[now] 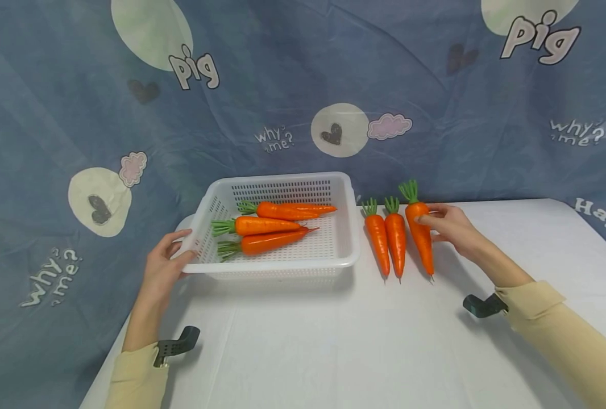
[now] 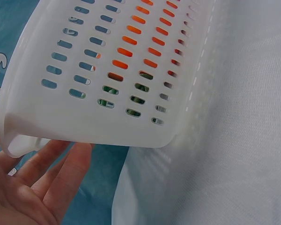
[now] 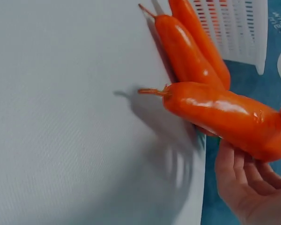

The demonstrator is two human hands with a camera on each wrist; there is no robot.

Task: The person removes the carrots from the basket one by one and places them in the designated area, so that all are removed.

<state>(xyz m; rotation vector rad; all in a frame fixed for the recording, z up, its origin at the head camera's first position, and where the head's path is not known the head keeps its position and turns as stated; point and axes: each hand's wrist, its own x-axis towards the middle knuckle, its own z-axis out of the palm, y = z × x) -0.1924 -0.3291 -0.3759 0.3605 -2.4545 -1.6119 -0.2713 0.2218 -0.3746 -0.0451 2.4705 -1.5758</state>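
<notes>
A white plastic basket (image 1: 277,265) with slotted walls stands on the table, and several orange carrots (image 1: 269,242) with green tops lie inside it. My left hand (image 1: 161,266) grips the basket's left end by the rim; in the left wrist view its fingers (image 2: 68,180) reach under the lip. To the right of the basket my right hand (image 1: 452,226) holds a carrot (image 1: 419,233) between thumb and fingers, near its green top. That carrot is tilted, its thin tip (image 3: 152,92) above its shadow on the tabletop. Two more carrots (image 1: 377,238) lie side by side between it and the basket.
A white cloth (image 1: 303,341) covers the table. Behind it hangs a blue printed curtain (image 1: 262,85), close to the basket's far side. A dark wrist camera mount (image 1: 180,342) sticks out from the left sleeve, another mount (image 1: 484,305) from the right sleeve.
</notes>
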